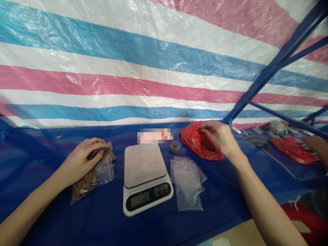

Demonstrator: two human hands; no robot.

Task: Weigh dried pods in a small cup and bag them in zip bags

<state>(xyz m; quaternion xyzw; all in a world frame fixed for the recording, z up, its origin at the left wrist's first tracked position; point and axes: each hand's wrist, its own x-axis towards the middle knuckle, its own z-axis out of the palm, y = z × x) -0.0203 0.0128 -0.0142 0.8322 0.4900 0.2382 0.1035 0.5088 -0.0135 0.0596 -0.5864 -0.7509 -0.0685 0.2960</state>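
red plastic, crumpled and open at the mouth, meets the person's right hand (219, 135), whose thumb and fingers are drawn narrowly together at the top of the small dark-red pieces (207, 141) inside the red bag (189, 138); whether a piece is caught between the fingertips, i cannot tell. the left hand (83, 160) lies half curled over the filled clear bags (88, 181), packed with brown pieces, at the left of the table; it touches them, but i cannot tell if it grips one. just left of the red bag stands a small clear cup (175, 147) with some brown bits in it, and nearer the person, flat clear zip bags (188, 186) with red seal lines lie fanned over one another. between the two hands sits a white kitchen scale (148, 181), its display showing zeros, with a blurred-out pale item (153, 136) just behind it. all this rests on the blue table (102, 222). farther right, past a blue frame bar (256, 87), another person's hand (317, 143) is near a second red bag (292, 150); behind everything hangs a striped plastic sheet (115, 82).
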